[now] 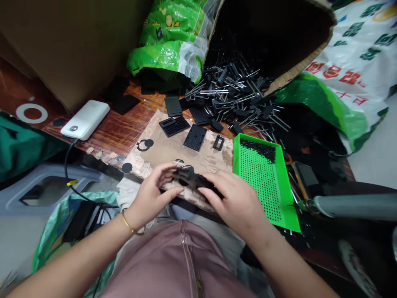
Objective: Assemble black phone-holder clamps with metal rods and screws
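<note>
- From where I stand, the black plastic piece (191, 179) is at the near edge of the paper-topped board (167, 151), between both hands; it is blurred, so I can't tell whether it is one part or two.
- The left hand (158, 184) holds its left end in a loose curl, thumb on the near side. The right hand (232, 198) pinches its right end, fingers close together; what its palm hides I can't tell.
- To handle it well, I'd keep the piece low over the board, steady it with the left thumb, and let the right fingertips press evenly (a skewed push could mar thin plastic).
- Just beyond, on the board, are two slotted black plates (174, 125) (195, 137) and a small black rectangular frame (218, 142); they crowd the far side.
- Right of the board is a green perforated tray (257, 190), small black bits (260, 151) heaped at its far end. A grey cylindrical tool (344, 205) points at its right edge, so the right elbow needs care.
- Farther off, black parts with metal rods (229, 95) spill from a cardboard box (310, 62), rods jutting nearly to the tray.
- Far left lies a white power bank (86, 120), its black cable (66, 165) hanging off the near edge.
</note>
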The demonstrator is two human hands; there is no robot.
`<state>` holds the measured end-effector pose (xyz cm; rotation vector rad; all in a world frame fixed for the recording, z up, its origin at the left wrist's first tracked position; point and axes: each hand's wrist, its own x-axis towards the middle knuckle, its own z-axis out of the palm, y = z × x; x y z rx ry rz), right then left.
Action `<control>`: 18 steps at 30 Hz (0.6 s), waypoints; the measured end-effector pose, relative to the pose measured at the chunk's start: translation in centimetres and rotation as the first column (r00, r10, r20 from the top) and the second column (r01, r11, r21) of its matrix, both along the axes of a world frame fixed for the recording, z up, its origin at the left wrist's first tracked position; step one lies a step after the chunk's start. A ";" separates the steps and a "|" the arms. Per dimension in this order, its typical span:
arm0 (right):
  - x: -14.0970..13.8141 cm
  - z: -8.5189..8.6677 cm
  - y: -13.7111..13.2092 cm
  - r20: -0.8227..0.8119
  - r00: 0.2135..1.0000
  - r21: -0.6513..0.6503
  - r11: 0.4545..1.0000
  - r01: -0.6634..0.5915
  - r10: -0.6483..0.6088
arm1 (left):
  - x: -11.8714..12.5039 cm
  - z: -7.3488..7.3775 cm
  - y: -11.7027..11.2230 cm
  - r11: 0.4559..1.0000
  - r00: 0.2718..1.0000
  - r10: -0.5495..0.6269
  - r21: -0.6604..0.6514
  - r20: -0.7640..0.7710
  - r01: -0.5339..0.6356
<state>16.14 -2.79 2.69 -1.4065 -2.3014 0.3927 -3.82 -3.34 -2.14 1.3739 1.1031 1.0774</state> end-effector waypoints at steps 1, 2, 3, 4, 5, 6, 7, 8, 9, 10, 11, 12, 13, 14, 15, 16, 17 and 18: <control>0.1 0.1 0.1 0.110 0.993 0.044 0.998 -0.045 0.040 | -0.3 0.2 0.4 0.996 0.994 -0.020 0.083 -0.108 0.029; 0.1 0.1 0.2 0.189 0.980 0.058 0.995 -0.081 0.069 | -0.4 0.3 0.8 0.985 0.974 -0.050 0.149 -0.220 0.084; 0.1 -0.1 0.3 0.236 0.968 0.058 0.993 -0.107 0.090 | -0.5 0.3 1.1 0.970 0.944 -0.085 0.191 -0.320 0.152; -0.1 -0.4 0.4 0.259 0.960 0.053 0.991 -0.123 0.105 | -0.4 0.2 1.4 0.953 0.910 -0.115 0.213 -0.398 0.214; -0.2 -0.6 0.4 0.264 0.958 0.048 0.990 -0.132 0.115 | -0.3 0.1 1.6 0.939 0.882 -0.134 0.225 -0.452 0.258; -0.4 -0.9 0.4 0.261 0.958 0.044 0.990 -0.136 0.120 | -0.1 -0.1 1.8 0.930 0.865 -0.137 0.239 -0.483 0.281; -0.6 -1.1 0.3 0.254 0.960 0.046 0.990 -0.132 0.116 | 0.1 -0.3 1.9 0.923 0.855 -0.131 0.254 -0.502 0.290; -0.8 -1.2 0.2 0.247 0.963 0.051 0.991 -0.121 0.105 | 0.3 -0.5 1.9 0.917 0.848 -0.119 0.271 -0.516 0.293; -1.0 -1.3 0.2 0.243 0.966 0.061 0.992 -0.108 0.090 | 0.4 -0.7 1.8 0.910 0.842 -0.102 0.293 -0.529 0.294; -1.2 -1.4 0.1 0.244 0.967 0.069 0.993 -0.099 0.079 | 0.5 -0.8 1.7 0.902 0.836 -0.082 0.316 -0.543 0.294; -1.4 -1.5 0.1 0.246 0.967 0.082 0.992 -0.092 0.069 | 0.5 -1.0 1.6 0.894 0.828 -0.062 0.338 -0.557 0.294; -1.5 -1.5 0.0 0.246 0.967 0.097 0.992 -0.086 0.060 | 0.6 -1.0 1.5 0.886 0.823 -0.041 0.361 -0.566 0.292; -1.6 -1.6 0.0 0.245 0.968 0.112 0.990 -0.084 0.054 | 0.6 -1.1 1.4 0.878 0.822 -0.019 0.384 -0.569 0.286; -1.7 -1.7 0.0 0.242 0.969 0.128 0.988 -0.087 0.054 | 0.7 -1.2 1.3 0.869 0.825 0.003 0.409 -0.566 0.278; -1.8 -1.8 0.1 0.239 0.969 0.142 0.986 -0.092 0.056 | 0.7 -1.2 1.2 0.862 0.829 0.023 0.432 -0.558 0.267; -1.8 -1.9 0.1 0.237 0.970 0.153 0.984 -0.096 0.058 | 0.8 -1.2 1.1 0.854 0.835 0.038 0.452 -0.548 0.258; -1.9 -2.0 0.1 0.235 0.970 0.161 0.982 -0.099 0.059 | 0.8 -1.3 1.0 0.847 0.841 0.050 0.469 -0.538 0.250; -1.9 -2.1 0.2 0.234 0.970 0.164 0.981 -0.102 0.062 | 0.9 -1.3 1.0 0.842 0.845 0.058 0.480 -0.532 0.244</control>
